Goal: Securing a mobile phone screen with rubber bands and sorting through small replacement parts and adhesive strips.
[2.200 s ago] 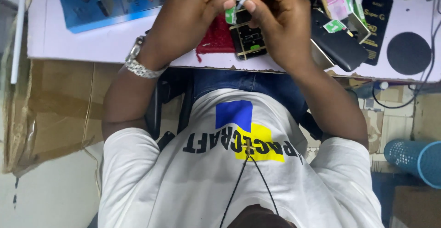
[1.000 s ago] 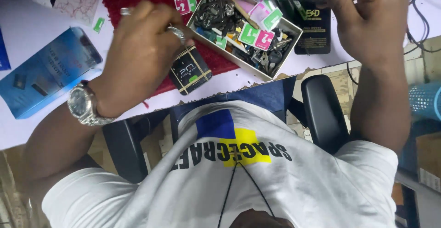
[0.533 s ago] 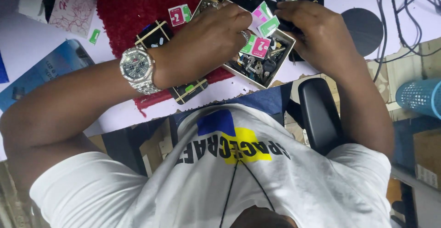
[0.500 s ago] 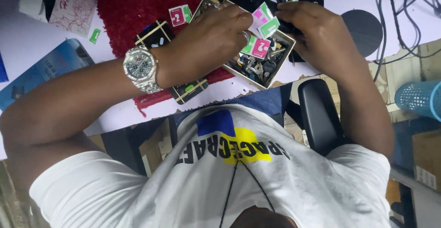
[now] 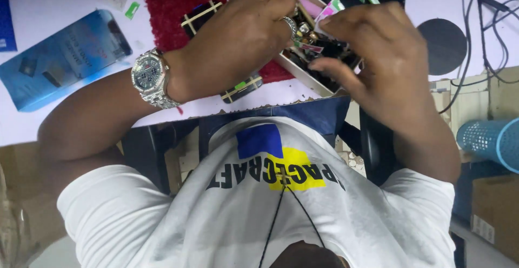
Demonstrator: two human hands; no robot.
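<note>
White table (image 5: 48, 8) surface carries a red mat (image 5: 173, 3) at the far centre. A shallow open box (image 5: 311, 76) of small parts rests at the mat's right edge, near the table's near edge. Both hands work over this box. The left hand (image 5: 238, 41), with a ring and a silver wristwatch (image 5: 150, 79), has its fingers curled into the box; whether its grip holds anything cannot be told. The right hand (image 5: 378, 57) pinches narrowly at small items in the box; the pinched item is hidden. A blue packet (image 5: 62, 57) lies at left. A black round disc (image 5: 446, 44) lies at right. A blue mesh basket (image 5: 489, 141) sits beyond the table's right end.
</note>
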